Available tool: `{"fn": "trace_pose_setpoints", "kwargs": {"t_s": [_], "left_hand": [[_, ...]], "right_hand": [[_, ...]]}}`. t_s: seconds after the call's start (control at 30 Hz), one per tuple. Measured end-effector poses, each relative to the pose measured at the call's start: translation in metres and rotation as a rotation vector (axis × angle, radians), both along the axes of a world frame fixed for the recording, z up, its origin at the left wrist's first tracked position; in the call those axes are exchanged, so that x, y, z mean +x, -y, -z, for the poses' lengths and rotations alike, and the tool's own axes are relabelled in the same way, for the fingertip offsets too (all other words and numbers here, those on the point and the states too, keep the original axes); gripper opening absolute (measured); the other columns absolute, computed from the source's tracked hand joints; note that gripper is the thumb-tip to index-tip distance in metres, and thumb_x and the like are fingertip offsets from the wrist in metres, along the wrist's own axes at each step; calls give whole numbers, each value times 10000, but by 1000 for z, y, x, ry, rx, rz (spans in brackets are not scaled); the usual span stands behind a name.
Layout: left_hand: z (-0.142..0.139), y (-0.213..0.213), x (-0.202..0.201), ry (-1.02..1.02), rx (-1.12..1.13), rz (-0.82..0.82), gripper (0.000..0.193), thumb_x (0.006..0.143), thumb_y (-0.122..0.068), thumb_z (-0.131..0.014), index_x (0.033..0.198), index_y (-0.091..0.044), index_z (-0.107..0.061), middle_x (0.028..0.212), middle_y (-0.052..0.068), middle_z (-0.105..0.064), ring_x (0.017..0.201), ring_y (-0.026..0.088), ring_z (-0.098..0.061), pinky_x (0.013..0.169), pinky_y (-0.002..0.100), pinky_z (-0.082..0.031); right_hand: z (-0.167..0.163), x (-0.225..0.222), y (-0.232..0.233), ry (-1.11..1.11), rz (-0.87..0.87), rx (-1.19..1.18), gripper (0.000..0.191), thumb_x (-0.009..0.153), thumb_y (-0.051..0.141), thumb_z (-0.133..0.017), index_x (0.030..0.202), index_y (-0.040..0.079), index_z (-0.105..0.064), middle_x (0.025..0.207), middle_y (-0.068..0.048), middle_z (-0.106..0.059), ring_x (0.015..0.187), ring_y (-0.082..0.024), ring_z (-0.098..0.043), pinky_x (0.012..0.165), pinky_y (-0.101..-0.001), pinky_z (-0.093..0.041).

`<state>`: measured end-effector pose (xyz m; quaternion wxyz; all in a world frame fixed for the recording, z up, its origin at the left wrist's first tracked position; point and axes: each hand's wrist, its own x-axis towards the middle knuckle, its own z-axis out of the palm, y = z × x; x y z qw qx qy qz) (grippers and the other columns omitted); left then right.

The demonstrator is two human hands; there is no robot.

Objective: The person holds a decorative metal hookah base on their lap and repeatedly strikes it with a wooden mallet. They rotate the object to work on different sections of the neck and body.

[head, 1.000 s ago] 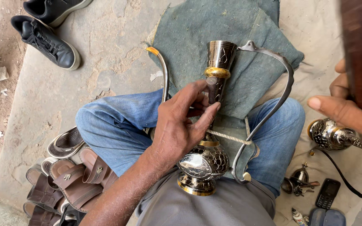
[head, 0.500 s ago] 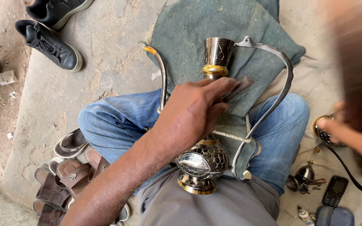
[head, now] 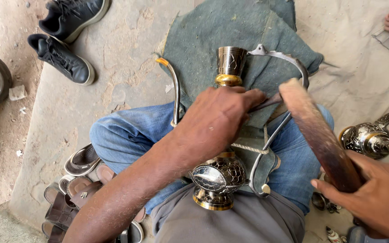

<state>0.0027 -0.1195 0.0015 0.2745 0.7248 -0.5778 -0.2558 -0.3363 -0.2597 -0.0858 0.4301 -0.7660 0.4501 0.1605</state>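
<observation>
From above, the engraved metal vessel (head: 219, 166) lies across the person's lap, its cup end pointing far. The left hand (head: 219, 119) is closed over its middle, pressing a thin tool there. The right hand (head: 374, 198), near right, grips a brown wooden stick (head: 318, 132) angled toward the vessel.

- The vase (head: 219, 177) lies along the lap, on the cloth (head: 230, 31), mouth at 12 o'clock.
- The left hand (head: 217, 119) rests on its middle.
- The stick (head: 316, 130), in the right hand (head: 374, 198), lies at 3 o'clock.
- Shoes (head: 66, 38) sit at 10 o'clock.
- Sandals (head: 75, 189) sit at 8 o'clock.
</observation>
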Motion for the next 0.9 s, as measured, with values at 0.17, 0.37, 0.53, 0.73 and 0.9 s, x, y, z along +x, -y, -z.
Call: {"fn": "trace_pose_setpoints", "kwargs": {"t_s": [0.17, 0.37, 0.53, 0.73, 0.9], "left_hand": [[-3, -4, 28, -325, -177, -99, 428, 940, -61, -744, 1338, -65, -585, 903, 93, -738, 828, 195, -788, 736, 335, -650], [31, 8, 55, -134, -153, 132, 359, 939, -38, -753, 1268, -47, -610, 866, 87, -732, 755, 202, -748, 694, 360, -627], [47, 33, 49, -70, -185, 278, 409, 887, -34, -675, 1292, -53, -625, 871, 120, -745, 697, 193, -742, 658, 356, -645], [46, 46, 41, 159, -43, 342, 366, 1003, 67, -500, 1336, -32, -616, 768, 138, -722, 614, 193, -715, 525, 315, -605], [54, 53, 42, 103, -211, 347, 312, 981, 23, -520, 1233, -57, -686, 791, 135, -722, 660, 200, -725, 547, 301, -591]], "right_hand": [[-5, 3, -27, 374, 291, 101, 261, 836, -45, -807, 1034, -83, -641, 807, -210, -715, 713, -270, -751, 638, -383, -643], [-13, 34, -53, 413, 447, -200, 368, 805, -125, -733, 1150, -82, -610, 917, -205, -699, 847, -232, -718, 783, -372, -585], [-1, 55, -56, 946, 616, 445, 524, 793, -111, -749, 1264, 15, -553, 875, -146, -670, 819, -224, -724, 772, -412, -649], [12, 55, -52, 665, 543, 37, 318, 853, -194, -697, 1095, -56, -543, 885, -161, -648, 781, -246, -671, 760, -429, -594], [4, 62, -55, 535, 571, 58, 411, 810, -194, -729, 1147, 0, -596, 836, -177, -683, 647, -249, -664, 591, -410, -589]]}}
